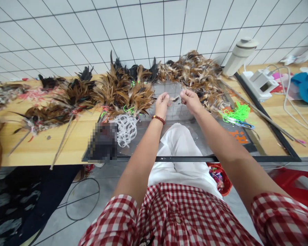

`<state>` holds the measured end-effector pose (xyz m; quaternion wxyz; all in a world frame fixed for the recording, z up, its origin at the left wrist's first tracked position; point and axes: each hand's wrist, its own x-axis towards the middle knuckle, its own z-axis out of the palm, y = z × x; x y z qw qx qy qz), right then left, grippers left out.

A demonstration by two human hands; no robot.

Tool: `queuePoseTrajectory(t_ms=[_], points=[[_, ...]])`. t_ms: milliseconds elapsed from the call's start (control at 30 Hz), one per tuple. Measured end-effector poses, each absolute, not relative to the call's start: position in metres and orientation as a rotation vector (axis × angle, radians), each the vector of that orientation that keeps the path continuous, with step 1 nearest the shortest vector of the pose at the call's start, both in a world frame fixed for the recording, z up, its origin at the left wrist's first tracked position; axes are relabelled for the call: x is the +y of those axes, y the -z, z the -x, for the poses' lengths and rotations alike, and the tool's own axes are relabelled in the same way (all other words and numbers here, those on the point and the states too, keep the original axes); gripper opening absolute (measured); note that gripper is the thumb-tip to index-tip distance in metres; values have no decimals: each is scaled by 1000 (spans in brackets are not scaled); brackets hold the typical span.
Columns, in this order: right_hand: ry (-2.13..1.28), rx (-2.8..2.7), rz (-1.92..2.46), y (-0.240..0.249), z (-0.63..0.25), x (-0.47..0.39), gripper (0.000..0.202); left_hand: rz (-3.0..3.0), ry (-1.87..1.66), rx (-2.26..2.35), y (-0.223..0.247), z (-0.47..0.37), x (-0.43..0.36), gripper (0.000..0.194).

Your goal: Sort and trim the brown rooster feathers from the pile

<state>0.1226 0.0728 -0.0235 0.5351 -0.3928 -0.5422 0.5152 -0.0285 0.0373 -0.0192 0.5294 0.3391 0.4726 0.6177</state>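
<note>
Both hands, left hand (162, 104) and right hand (190, 99), pinch a small feather (175, 98); orange lettering (238, 136) on the glass is unreadable.

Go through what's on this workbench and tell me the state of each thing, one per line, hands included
Left hand: raised, fingertips pinched on a small brown feather.
Right hand: raised, pinching the same feather's other end.
Brown and black feather bundles: heaped along the bench's back.
Neon green ties: lying in a loose tangle.
White plastic ties: piled loosely.
Scissors: lying flat; blades unclear.
White cylindrical bottle: capped.
</note>
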Motion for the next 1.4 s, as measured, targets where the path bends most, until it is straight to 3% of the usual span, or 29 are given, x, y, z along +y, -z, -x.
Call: queuePoseTrajectory(t_ms=[100, 300, 400, 500, 567, 767, 967, 1133, 1267, 1400], points=[[-1032, -1458, 951, 24, -122, 72, 65, -1035, -1459, 1184, 22, 27, 39, 9], [-908, -1688, 1025, 14, -119, 70, 31, -1108, -1383, 1166, 19, 20, 34, 25], [-520, -1778, 1303, 5, -147, 80, 6, -867, -1453, 1143, 16, 19, 33, 27], [9, -1863, 1799, 3, -187, 87, 26, -690, -1481, 1105, 13, 19, 34, 27], [81, -1876, 1914, 5, -206, 89, 30, -660, -1469, 1108, 12, 19, 34, 25], [-34, -1773, 1794, 3, -203, 82, 15, -704, -1458, 1152, 11, 17, 31, 21], [-781, -1852, 1523, -14, -172, 71, 11, -626, -1508, 1133, 11, 20, 33, 26], [-293, -1752, 1631, -5, -166, 73, 20, -539, -1595, 1100, 12, 20, 34, 26], [-371, -1891, 1592, 1, -147, 67, 15, -538, -1605, 1114, 13, 18, 35, 27], [-380, -2068, 1634, 2, -123, 51, 26, -513, -1643, 1138, 15, 18, 36, 23]])
